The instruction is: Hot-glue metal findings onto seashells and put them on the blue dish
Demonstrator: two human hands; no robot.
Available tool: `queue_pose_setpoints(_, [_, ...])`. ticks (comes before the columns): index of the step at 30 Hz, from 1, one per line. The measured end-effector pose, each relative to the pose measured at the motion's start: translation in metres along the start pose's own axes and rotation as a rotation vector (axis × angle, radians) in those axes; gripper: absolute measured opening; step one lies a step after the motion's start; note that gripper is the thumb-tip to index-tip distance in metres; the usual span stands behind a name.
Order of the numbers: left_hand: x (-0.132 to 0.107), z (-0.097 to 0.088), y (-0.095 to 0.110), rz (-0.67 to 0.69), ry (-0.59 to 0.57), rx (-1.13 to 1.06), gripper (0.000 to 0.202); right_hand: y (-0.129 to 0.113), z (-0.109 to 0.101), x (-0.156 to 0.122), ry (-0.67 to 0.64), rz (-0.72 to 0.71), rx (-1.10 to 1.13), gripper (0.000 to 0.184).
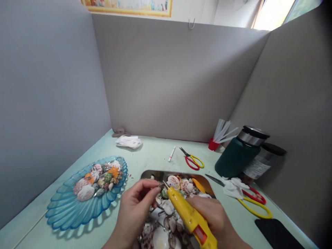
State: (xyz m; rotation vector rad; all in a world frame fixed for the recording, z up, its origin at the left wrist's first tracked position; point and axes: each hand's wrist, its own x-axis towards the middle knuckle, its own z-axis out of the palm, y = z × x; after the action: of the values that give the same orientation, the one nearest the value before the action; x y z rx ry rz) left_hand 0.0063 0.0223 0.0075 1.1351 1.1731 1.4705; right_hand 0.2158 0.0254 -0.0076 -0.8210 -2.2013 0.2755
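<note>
Yellow glue gun (pixel 192 219) fills the curled fingers of the right hand (pixel 211 212); beside its nozzle (pixel 165 184), the left hand (pixel 136 202) pinches a tiny, unclear piece (pixel 161 185) over a tray (pixel 158 174) of shells (pixel 173 182).

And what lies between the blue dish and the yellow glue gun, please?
A strip of tabletop, then the left hand, then shells in the metal tray; the head view shows this.

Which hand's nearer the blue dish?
Left. The left hand is right of the blue dish, across a gap; the right hand, gripping the yellow glue gun, is farther right.
</note>
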Motion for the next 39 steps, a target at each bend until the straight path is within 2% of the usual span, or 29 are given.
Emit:
queue_pose_setpoints(5, [0.003, 0.0, 0.0, -0.147, -0.016, -0.158, 0.017, 0.001, -0.001, 0.0, 0.008, -0.018, -0.018, 0.02])
queue_pose_setpoints(10, [0.004, 0.0, -0.004, -0.262, -0.107, -0.289, 0.019, -0.001, 0.0, 0.0, -0.034, -0.017, -0.004, 0.028])
queue_pose_setpoints(20, [0.006, -0.002, -0.008, -0.375, -0.184, -0.423, 0.016, -0.004, -0.001, 0.001, -0.03, -0.017, -0.003, 0.023])
queue_pose_setpoints(23, [0.005, -0.001, -0.007, -0.326, -0.173, -0.345, 0.015, -0.004, -0.001, 0.0, 0.003, 0.007, 0.024, 0.017])
queue_pose_setpoints(29, [0.004, 0.001, -0.002, -0.197, -0.076, -0.168, 0.016, -0.005, -0.002, 0.001, 0.007, 0.091, 0.117, 0.011])
queue_pose_setpoints(34, [0.002, 0.002, 0.004, -0.154, -0.023, -0.096, 0.016, -0.005, 0.0, 0.004, -0.014, 0.065, 0.09, 0.013])
queue_pose_setpoints(39, [0.003, 0.001, 0.004, -0.11, -0.023, -0.058, 0.014, -0.004, 0.001, 0.004, -0.024, 0.039, 0.083, 0.015])
